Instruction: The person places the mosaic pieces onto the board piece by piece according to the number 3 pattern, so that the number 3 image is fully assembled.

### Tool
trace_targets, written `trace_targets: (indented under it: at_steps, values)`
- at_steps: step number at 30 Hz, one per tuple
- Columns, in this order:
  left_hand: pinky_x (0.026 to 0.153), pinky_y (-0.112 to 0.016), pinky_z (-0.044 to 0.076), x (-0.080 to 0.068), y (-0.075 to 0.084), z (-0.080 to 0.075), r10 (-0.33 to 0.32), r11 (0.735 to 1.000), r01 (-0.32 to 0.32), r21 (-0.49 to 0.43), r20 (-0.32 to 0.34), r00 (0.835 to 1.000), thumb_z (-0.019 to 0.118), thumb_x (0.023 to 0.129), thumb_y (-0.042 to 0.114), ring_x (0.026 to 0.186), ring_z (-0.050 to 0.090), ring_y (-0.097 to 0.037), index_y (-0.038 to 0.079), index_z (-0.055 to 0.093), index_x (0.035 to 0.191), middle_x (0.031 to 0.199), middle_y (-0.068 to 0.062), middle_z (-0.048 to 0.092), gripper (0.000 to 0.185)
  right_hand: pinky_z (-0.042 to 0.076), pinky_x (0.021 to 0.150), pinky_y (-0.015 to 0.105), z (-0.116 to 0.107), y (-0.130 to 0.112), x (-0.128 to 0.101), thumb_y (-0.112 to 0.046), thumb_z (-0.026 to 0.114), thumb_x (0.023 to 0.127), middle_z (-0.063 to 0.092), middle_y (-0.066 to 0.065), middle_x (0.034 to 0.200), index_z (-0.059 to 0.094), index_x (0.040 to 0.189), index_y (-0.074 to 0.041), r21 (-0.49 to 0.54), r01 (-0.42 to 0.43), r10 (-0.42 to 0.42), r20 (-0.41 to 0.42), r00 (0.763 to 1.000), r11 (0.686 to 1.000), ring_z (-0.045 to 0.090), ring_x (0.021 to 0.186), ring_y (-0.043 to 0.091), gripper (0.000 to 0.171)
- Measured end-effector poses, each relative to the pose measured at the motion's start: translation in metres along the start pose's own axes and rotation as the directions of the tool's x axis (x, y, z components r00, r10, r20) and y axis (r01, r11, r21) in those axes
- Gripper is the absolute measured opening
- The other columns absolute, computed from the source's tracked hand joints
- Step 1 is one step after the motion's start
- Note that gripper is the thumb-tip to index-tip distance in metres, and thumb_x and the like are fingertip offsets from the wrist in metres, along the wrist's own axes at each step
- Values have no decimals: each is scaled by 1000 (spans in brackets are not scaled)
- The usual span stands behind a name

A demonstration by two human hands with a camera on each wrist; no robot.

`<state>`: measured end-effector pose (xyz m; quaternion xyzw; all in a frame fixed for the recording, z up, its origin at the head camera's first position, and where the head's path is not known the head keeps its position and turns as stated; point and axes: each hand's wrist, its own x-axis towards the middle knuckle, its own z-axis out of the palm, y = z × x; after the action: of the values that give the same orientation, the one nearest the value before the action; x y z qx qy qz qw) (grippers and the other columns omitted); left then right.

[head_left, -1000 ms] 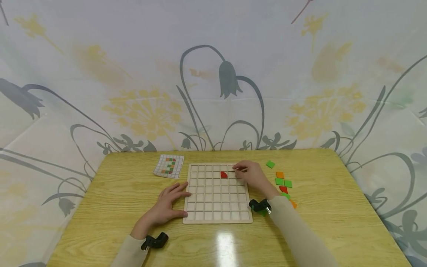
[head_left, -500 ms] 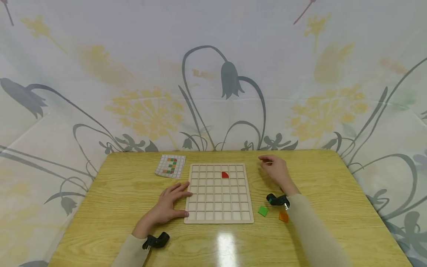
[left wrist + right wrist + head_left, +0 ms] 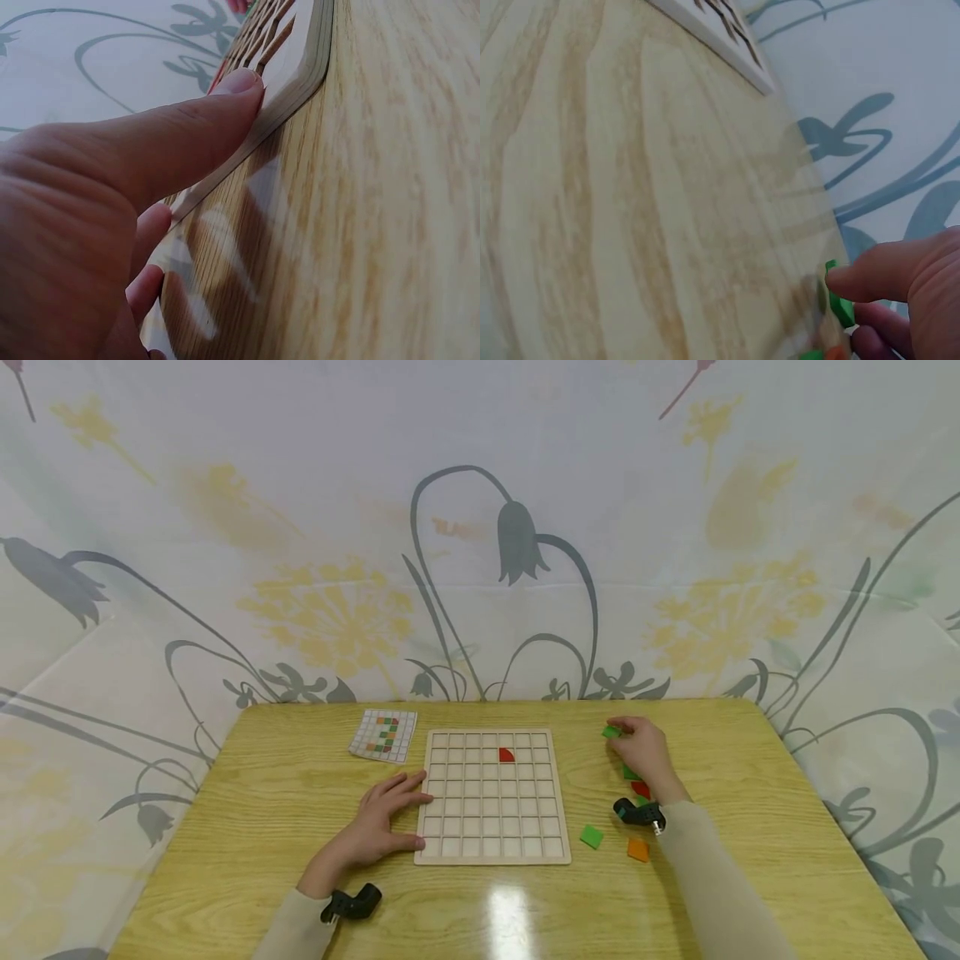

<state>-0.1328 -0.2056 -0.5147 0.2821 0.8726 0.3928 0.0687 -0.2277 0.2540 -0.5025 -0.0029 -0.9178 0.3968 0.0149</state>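
Now right hand fingers pinching a green tile, left hand fingers spread against the grid board.

Pattern card on wooden table; floral cloth behind.

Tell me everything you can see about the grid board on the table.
The grid board is a pale, wood-looking square with rounded corners and rows of small square cells. It lies flat on the table, right of a pattern card. One red quarter-round tile sits in a cell of its second row from the far edge; the other cells look bare. The left hand rests against its left edge, thumb pressing the near corner. The right hand is off the board.
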Motion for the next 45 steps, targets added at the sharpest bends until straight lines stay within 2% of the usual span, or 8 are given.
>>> trace_targets:
  at_steps: [7, 14, 19, 26, 36, 45]
  values:
    - [109, -67, 5, 1, 0, 0, -7, 1000, 7, 3, -1, 1000, 81, 84, 30, 147, 15, -44, 11, 63, 134, 159, -15, 32, 57, 45, 95, 57, 1, 4, -2, -8, 64, 94, 52, 30, 133, 59, 133, 5, -16, 2, -2, -1, 1000, 1000, 52, 118, 46, 42]
    - [109, -67, 4, 1, 0, 0, -23, 1000, 23, -5, 8, 1000, 81, 84, 31, 147, 14, -43, 12, 63, 134, 160, -13, 32, 57, 48, 92, 53, 5, 4, -1, -6, 66, 93, 61, 27, 125, 64, 126, 6, -39, 21, -23, -67, 998, 999, 57, 112, 43, 36]
    - [109, -67, 4, 0, -1, 1, -16, 1000, 16, -6, 9, 1000, 80, 84, 32, 147, 14, -43, 12, 63, 135, 160, -13, 31, 57, 49, 91, 52, 5, 2, 0, -6, 67, 91, 64, 27, 121, 65, 125, 7, -21, 1, -3, -87, 996, 1000, 60, 108, 41, 37]
    - [109, -67, 4, 1, -1, 0, -14, 1000, 14, -13, 7, 1000, 80, 84, 30, 147, 14, -44, 11, 62, 135, 160, -13, 31, 57, 50, 85, 50, 7, -1, 2, -9, 67, 90, 66, 25, 116, 65, 125, 7, -43, -8, 4, -86, 996, 999, 60, 100, 38, 39]
    - [109, -67, 4, 0, 2, 0, -25, 1000, 25, -16, 4, 1000, 81, 84, 30, 147, 15, -45, 10, 63, 133, 159, -15, 31, 57, 50, 76, 46, 6, -6, 0, -11, 66, 89, 59, 26, 115, 67, 123, 6, -30, 0, -3, -90, 996, 1000, 57, 95, 35, 38]
    - [109, -68, 4, 1, 2, 1, -21, 1000, 21, -13, -3, 1000, 81, 83, 28, 146, 15, -45, 10, 63, 133, 159, -15, 32, 56, 51, 79, 48, 17, -29, -2, -11, 71, 89, 62, 21, 107, 67, 123, 6, -41, 89, -91, -33, 995, 995, 60, 92, 33, 38]
